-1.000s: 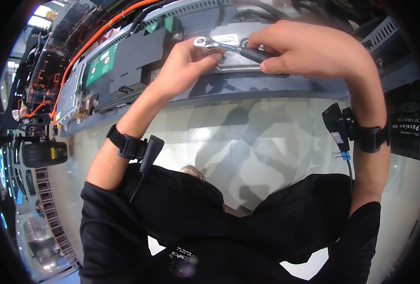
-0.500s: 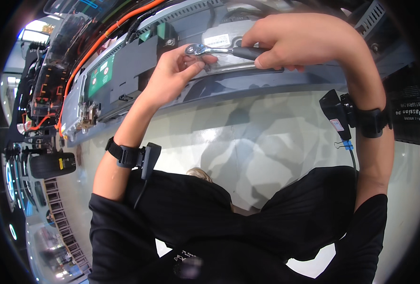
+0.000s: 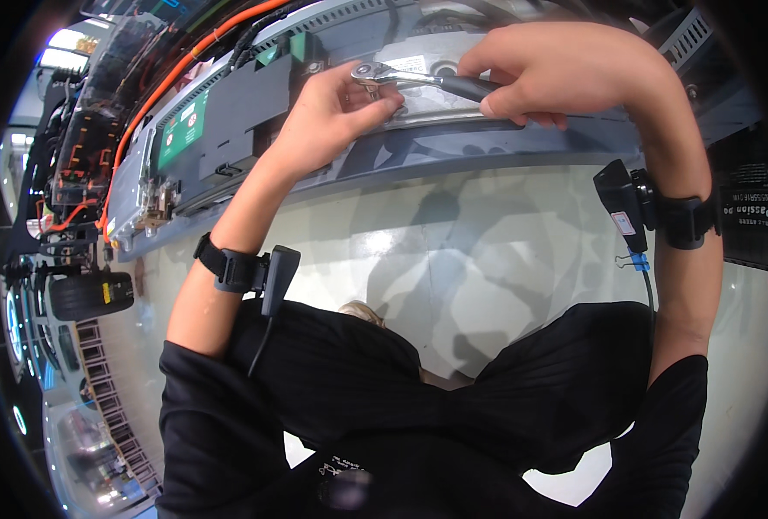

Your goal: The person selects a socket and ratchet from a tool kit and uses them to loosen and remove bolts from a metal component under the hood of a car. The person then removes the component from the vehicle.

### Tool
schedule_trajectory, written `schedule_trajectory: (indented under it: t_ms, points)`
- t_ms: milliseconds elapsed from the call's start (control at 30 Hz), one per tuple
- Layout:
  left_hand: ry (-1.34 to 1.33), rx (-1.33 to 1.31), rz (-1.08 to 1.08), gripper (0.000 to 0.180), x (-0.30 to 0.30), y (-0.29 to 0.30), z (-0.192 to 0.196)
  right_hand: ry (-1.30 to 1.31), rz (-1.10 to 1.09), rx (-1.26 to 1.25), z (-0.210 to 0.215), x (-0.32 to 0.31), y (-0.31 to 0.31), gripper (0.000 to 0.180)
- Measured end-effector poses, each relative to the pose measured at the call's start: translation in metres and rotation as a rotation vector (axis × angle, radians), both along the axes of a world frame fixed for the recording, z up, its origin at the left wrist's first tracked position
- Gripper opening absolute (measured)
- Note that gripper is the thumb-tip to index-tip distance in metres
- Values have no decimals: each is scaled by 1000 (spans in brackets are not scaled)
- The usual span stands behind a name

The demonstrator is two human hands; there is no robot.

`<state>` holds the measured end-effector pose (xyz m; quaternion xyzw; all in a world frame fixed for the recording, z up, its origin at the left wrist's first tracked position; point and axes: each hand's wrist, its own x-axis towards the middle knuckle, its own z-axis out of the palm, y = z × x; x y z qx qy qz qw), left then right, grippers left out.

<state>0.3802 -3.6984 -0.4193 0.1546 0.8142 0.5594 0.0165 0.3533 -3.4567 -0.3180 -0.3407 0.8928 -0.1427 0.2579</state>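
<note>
chrome ratchet wrench (image 3: pixel 401 76) sits on the grey battery housing (image 3: pixel 453 147), head just beside a green label (image 3: pixel 182 130). your right hand (image 3: pixel 557 73) is clamped round its black handle; your left hand (image 3: pixel 336 117) pinches the head with closed fingers. orange cable (image 3: pixel 172 82) runs behind.

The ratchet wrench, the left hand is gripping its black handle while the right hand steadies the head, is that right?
Not quite: the hands are swapped. In the head view the right hand grips the black handle of the ratchet wrench, while the left hand steadies its head with its fingers.
</note>
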Motion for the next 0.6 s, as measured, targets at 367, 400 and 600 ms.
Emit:
schedule_trajectory:
  t_ms: [367, 400, 600]
  points:
    - [-60, -48, -130, 19, -2, -19, 2, -5, -29, -49, -6, -6, 5, 44]
    - [-40, -91, -120, 17, -2, -20, 2, -15, -42, -46, -6, -6, 3, 44]
    - [16, -462, 185, 18, -4, -10, 7, 39, 73, 69, 35, 17, 4, 47]
